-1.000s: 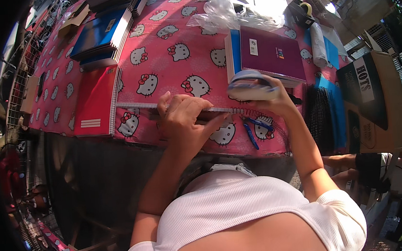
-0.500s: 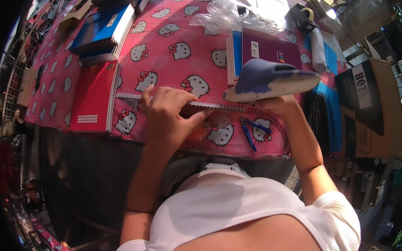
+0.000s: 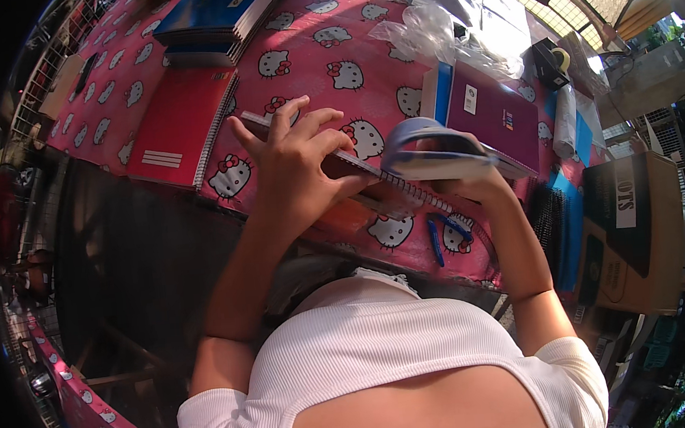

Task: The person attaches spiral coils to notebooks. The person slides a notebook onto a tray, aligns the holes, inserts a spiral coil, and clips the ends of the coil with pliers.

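notebook point(image 3: 364, 165), partly coiled

by the near edge of the table point(image 3: 419, 256); coil point(image 3: 422, 192) on its right stretch, the rest seemingly bare; left hand point(image 3: 293, 165) fanned, thumb and index pinching it; right hand point(image 3: 474, 176) curled round a blue-and-white object point(image 3: 436, 167)

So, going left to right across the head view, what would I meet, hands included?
Red notebook → left hand → right hand, holding a blurred blue-and-white device → black coils → cardboard box.
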{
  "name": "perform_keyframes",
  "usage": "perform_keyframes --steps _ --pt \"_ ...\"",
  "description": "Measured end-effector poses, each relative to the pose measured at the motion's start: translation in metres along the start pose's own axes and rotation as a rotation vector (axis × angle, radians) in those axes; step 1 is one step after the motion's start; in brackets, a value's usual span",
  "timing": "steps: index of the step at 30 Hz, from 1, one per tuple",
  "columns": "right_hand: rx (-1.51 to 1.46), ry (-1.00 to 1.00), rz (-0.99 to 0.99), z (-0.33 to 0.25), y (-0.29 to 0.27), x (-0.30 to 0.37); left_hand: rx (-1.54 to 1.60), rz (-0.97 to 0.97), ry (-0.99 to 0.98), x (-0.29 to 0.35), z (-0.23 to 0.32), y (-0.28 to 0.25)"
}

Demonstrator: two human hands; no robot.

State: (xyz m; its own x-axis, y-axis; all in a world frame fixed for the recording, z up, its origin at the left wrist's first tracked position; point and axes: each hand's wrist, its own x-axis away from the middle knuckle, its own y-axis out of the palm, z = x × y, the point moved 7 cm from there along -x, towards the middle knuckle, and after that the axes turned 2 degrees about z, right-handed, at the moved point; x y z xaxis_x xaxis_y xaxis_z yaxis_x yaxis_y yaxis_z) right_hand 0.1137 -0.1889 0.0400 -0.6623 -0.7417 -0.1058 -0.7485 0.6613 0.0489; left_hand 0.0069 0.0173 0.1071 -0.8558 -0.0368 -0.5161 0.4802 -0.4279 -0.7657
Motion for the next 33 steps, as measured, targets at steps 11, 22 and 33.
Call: perform_keyframes --steps 11,22,33 --pt "0.447 0.226 0.129 0.006 0.005 -0.031 0.147 0.039 -0.056 0.000 -0.023 -0.006" --pt "0.653 0.204 0.044 0.020 0.029 -0.064 0.193 0.094 -0.058 -0.003 -0.038 -0.020" --pt "0.002 0.096 0.055 -0.005 0.054 -0.066 0.267 0.223 -0.106 0.010 -0.056 -0.027"
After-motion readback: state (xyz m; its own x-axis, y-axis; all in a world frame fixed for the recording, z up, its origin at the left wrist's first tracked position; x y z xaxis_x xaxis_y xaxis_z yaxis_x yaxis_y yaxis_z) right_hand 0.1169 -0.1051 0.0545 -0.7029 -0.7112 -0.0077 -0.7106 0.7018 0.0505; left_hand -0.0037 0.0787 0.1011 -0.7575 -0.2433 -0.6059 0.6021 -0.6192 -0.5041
